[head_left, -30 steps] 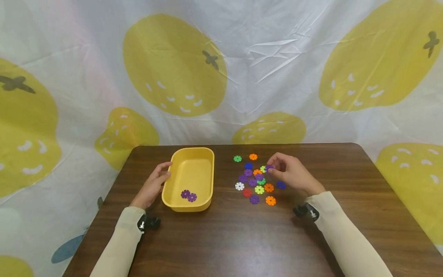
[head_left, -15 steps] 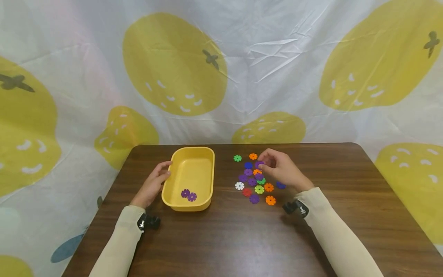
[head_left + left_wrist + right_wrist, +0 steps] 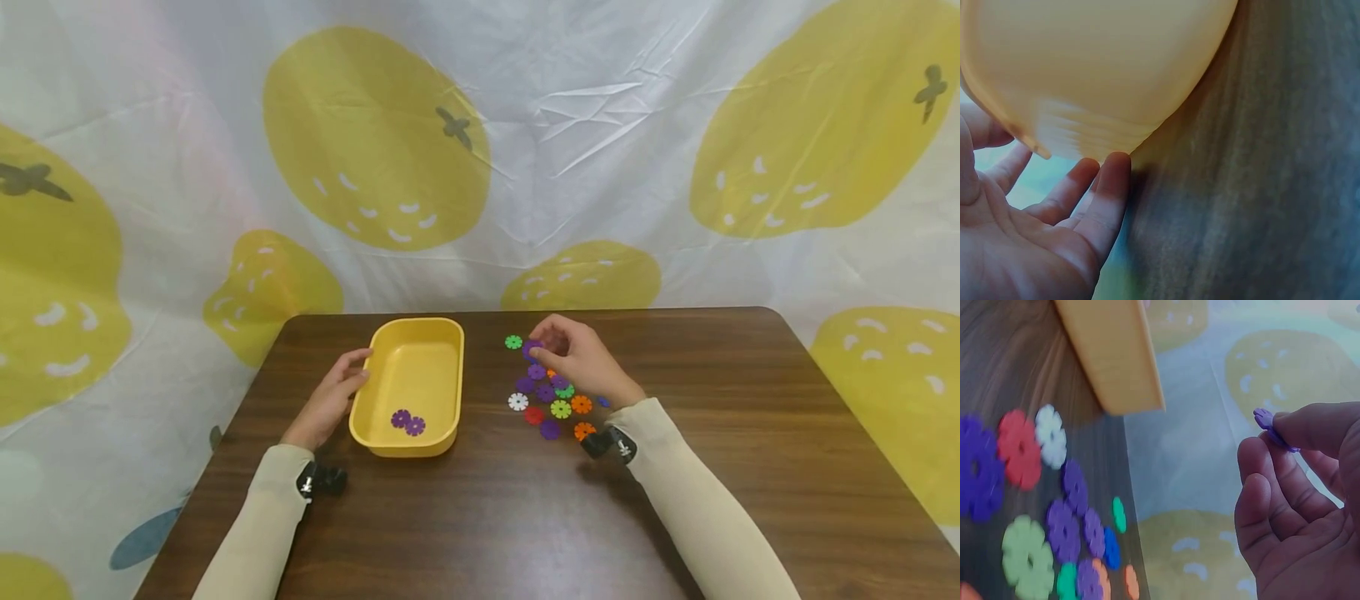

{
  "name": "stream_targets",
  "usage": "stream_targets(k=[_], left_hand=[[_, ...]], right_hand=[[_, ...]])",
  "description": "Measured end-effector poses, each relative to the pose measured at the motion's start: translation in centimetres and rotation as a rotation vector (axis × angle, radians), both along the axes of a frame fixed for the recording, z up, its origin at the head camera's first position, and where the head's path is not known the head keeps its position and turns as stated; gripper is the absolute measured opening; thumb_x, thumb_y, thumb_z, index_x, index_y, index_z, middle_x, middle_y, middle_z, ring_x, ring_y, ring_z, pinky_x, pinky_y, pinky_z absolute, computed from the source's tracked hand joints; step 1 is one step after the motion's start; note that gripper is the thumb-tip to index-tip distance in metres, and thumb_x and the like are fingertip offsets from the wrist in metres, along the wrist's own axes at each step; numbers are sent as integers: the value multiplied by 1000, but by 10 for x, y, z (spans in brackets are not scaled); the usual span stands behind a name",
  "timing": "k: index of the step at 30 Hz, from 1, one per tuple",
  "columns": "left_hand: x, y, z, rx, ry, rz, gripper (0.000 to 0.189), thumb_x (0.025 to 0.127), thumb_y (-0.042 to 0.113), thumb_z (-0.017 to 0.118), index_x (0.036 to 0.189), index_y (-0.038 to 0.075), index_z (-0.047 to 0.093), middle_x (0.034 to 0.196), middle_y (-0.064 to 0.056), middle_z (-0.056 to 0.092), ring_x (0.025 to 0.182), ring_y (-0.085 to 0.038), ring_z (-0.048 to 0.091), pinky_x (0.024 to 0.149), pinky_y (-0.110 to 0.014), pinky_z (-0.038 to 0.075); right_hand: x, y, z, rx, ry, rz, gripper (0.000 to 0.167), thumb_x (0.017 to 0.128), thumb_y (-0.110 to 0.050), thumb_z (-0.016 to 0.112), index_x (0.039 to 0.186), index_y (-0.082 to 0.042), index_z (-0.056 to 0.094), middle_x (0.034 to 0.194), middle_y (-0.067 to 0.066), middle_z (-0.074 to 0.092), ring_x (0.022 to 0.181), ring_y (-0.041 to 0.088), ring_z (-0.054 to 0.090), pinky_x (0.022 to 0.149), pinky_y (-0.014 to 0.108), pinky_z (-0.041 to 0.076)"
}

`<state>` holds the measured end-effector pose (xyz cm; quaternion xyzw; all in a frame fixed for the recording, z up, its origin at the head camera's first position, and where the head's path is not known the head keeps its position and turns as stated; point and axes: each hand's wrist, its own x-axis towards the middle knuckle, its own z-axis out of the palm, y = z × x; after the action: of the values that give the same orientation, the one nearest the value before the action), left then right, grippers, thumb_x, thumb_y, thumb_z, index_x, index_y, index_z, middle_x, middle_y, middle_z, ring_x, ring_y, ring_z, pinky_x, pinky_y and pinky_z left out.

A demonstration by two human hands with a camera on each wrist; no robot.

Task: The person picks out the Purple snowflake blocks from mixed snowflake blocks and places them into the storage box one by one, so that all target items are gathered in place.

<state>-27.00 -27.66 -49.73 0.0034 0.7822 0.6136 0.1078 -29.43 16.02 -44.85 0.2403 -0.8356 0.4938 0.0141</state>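
Purple flower-shaped plastic disc (image 3: pixel 530 348) sits pinched in the right hand (image 3: pixel 576 356), above similar multicoloured discs (image 3: pixel 560 409); the left hand (image 3: pixel 332 397), fingers loosely extended, touches the yellow rectangular plastic tray (image 3: pixel 417 367). Likely a transfer step, calling for a lift over its rim.

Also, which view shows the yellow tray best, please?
The head view: nearly the whole yellow tray and its inside are visible. The left wrist view shows only part near the fingers; the right wrist view, only some outer wall.
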Motion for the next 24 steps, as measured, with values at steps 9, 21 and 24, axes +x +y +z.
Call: stream_targets(k=[9, 21, 24], left_hand=[[-1, 0, -1, 0, -2, 2, 52, 115, 30, 43, 165, 21, 31, 154, -26, 44, 134, -40, 56, 96, -39, 59], [-3, -1, -3, 13, 6, -3, 51, 115, 28, 42, 164, 19, 32, 152, -27, 44, 134, -41, 55, 95, -40, 59], [-4, -1, -4, 19, 4, 0, 50, 115, 29, 42, 163, 20, 33, 152, -27, 44, 134, -41, 54, 95, -40, 59]], right_hand=[[-5, -29, 9, -70, 18, 31, 16, 99, -14, 76, 112, -10, 69, 97, 8, 71, 79, 19, 66, 67, 27, 55], [-15, -71, 7, -138, -8, 89, 19, 97, -11, 76, 113, -5, 69, 98, 10, 71, 86, 21, 68, 75, 27, 55], [-16, -82, 6, -159, -40, 115, 18, 97, -11, 76, 112, -4, 69, 99, 12, 72, 87, 26, 72, 77, 27, 58]])
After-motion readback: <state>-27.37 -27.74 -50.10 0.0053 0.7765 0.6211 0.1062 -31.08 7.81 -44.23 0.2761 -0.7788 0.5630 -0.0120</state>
